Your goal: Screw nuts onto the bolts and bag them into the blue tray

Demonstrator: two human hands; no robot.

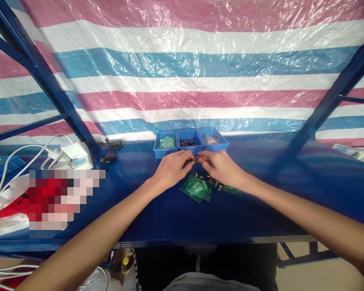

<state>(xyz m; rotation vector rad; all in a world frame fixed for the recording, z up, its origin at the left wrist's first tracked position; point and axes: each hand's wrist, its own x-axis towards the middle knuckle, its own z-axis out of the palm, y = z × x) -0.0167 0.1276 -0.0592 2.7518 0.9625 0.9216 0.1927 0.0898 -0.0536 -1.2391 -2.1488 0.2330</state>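
The left hand and right hand pinch a tiny dark part, blurred and mostly hidden by fingertips, above the glossy blue worktop. Green packets and metal fittings lie below; beyond, blue bins stand before a striped plastic sheet.

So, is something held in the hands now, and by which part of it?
A small dark piece, between the fingertips of the left hand and right hand; which part cannot be told.
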